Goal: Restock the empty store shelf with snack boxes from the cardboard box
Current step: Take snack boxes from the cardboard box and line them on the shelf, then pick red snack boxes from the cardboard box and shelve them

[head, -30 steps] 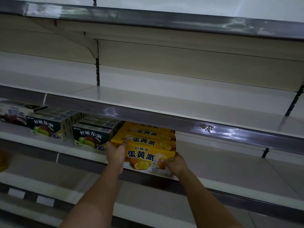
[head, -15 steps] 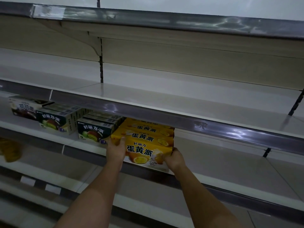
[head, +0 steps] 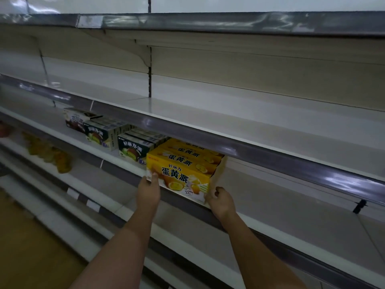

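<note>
Yellow box (head: pixel 183 174), centre frame, now sits deeper on the shelf (head: pixel 291 197); left hand (head: pixel 149 191) presses flat, right hand (head: pixel 220 202) fingers grip its corner; placement nearly complete.

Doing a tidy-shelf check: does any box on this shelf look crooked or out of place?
Yes. The front yellow box juts past the shelf edge, with the left hand and right hand on its lower corners. The green boxes beside it sit inside the edge.
</note>
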{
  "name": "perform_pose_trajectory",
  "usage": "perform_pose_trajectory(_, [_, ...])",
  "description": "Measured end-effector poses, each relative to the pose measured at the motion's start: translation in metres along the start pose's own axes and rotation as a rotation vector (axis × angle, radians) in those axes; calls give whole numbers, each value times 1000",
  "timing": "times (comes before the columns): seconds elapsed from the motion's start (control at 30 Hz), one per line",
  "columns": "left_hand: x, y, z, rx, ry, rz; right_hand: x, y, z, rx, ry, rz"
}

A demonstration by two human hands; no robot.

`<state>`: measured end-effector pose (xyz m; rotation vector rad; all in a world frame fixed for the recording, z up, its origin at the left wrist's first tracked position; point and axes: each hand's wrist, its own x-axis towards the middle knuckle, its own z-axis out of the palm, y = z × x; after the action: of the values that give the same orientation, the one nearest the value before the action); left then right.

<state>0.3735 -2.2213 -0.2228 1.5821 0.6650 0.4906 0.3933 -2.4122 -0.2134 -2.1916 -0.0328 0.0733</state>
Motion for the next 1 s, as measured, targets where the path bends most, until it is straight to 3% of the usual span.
perform_pose_trajectory(0.3, [-69, -32, -23, -48, 172, -141, -28, 4, 0, 19, -121, -196])
perform_pose_trajectory(0.8, [-114, -75, -121, -23, 259, -304, -73, -8, 82, -78, -534, -189])
perform_pose_trajectory(1.0, [-136, -106, -162, 12, 434, -392, -101, -15, 126, -138, -735, -210])
